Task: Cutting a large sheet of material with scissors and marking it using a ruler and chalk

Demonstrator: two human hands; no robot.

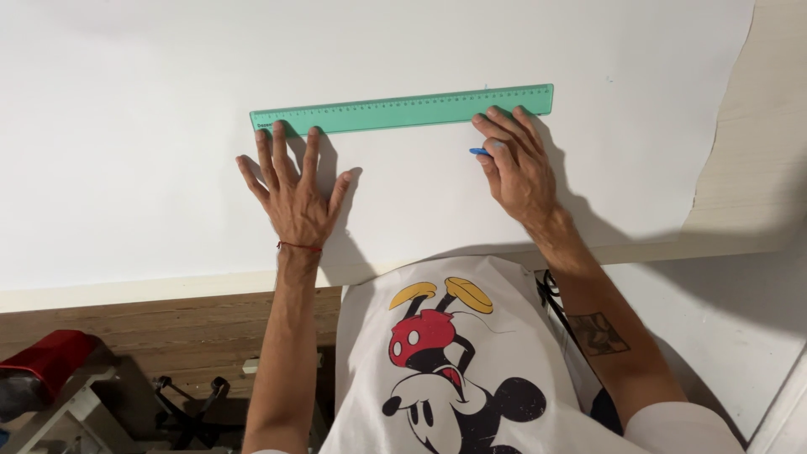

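While both my hands sit on it, the big white sheet point(151, 126) runs out past them on every side, flat on the work surface. Its right edge is ragged, well off to the right of my right hand, with pale bare surface point(748, 168) showing beyond. The near edge of the sheet passes just below my wrists.

Green translucent ruler point(402, 110) lies flat on the sheet, just past my fingertips, spanning from one hand to the other and tilted slightly, right end farther from me than the left.

Left hand point(294, 195): palm down, fingers spread wide, flat on the sheet. Tips of the longest fingers touch the near edge of the ruler at its left end. Thin red cord point(300, 246) around that wrist.

Right hand point(521, 172): palm down, fingers extended and close together, tips resting on the ruler's near edge close to its right end. A small blue pen or pencil point(479, 151) is tucked under this hand on the thumb side; only a short blue end pokes out to the left of the fingers. Can't tell exactly how it's gripped, and can't tell whether its tip touches the sheet.

Below my left forearm, off the sheet: wood-grain floor point(168, 336) and a red padded thing point(46, 353) on a light frame, well apart from both hands.
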